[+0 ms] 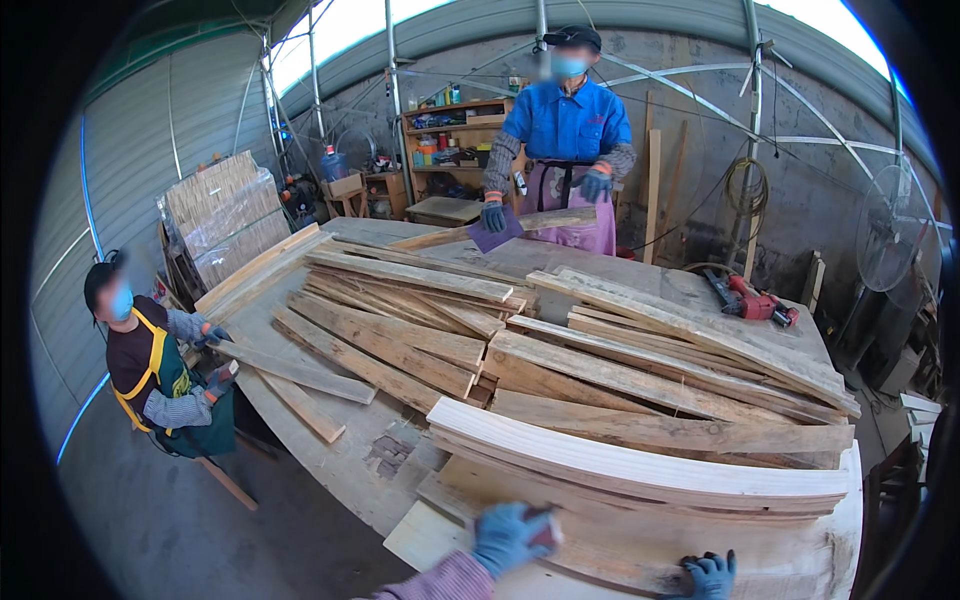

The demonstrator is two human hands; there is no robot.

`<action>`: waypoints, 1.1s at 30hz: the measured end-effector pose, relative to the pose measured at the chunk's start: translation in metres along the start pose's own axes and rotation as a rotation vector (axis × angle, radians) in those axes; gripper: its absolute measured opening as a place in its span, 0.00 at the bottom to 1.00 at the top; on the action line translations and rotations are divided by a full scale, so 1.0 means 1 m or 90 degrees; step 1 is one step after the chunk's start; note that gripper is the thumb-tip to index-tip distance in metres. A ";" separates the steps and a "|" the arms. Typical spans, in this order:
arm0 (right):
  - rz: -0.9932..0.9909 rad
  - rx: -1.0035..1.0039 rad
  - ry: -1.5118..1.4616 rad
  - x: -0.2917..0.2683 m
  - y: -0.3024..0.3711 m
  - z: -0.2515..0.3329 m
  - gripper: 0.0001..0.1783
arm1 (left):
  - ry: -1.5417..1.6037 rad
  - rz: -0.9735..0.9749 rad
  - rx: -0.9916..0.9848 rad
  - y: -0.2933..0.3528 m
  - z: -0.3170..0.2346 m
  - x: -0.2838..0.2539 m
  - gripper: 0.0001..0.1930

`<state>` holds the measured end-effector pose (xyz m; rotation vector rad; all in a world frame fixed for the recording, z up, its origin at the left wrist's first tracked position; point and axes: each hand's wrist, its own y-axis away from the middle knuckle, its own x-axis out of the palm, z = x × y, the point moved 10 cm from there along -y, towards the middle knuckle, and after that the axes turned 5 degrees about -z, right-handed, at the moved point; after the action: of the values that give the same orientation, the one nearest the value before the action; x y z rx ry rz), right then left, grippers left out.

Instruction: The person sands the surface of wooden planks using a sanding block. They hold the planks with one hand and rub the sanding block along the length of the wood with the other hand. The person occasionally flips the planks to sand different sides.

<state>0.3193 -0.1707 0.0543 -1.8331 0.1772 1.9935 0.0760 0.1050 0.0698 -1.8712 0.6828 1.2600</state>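
Observation:
Gloved in blue, my left hand [508,540] closes round a small dark-red sanding block [543,531], slightly blurred. It is over a pale wooden board [620,535] at the near edge of the table. To the right, my right hand [710,576] lies on the same board with fingers apart, holding nothing. A row of light planks on edge [640,452] stands just beyond both hands. Under my left hand, another pale board [430,540] sticks out to the left.
Many rough planks [400,345] lie piled across the table [385,500]. A red power tool [755,303] rests at the far right. Across the table a person [570,130] holds a purple sheet [496,229] against a plank; another person [160,350] handles a board [295,370] at left.

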 end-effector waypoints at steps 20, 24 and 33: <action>-0.094 0.138 -0.075 0.034 0.021 -0.023 0.51 | 0.211 -0.044 0.189 0.002 -0.112 0.040 0.39; -0.082 0.154 -0.076 0.035 0.023 -0.024 0.50 | 0.060 -0.030 0.101 0.002 -0.025 0.001 0.37; -0.102 0.130 -0.082 0.027 0.019 -0.009 0.50 | -0.059 -0.120 -0.426 0.039 0.251 -0.031 0.36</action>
<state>0.3189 -0.1848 0.0233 -1.5387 0.1831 1.8989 -0.0960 0.2912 0.0317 -2.3115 0.0117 1.5567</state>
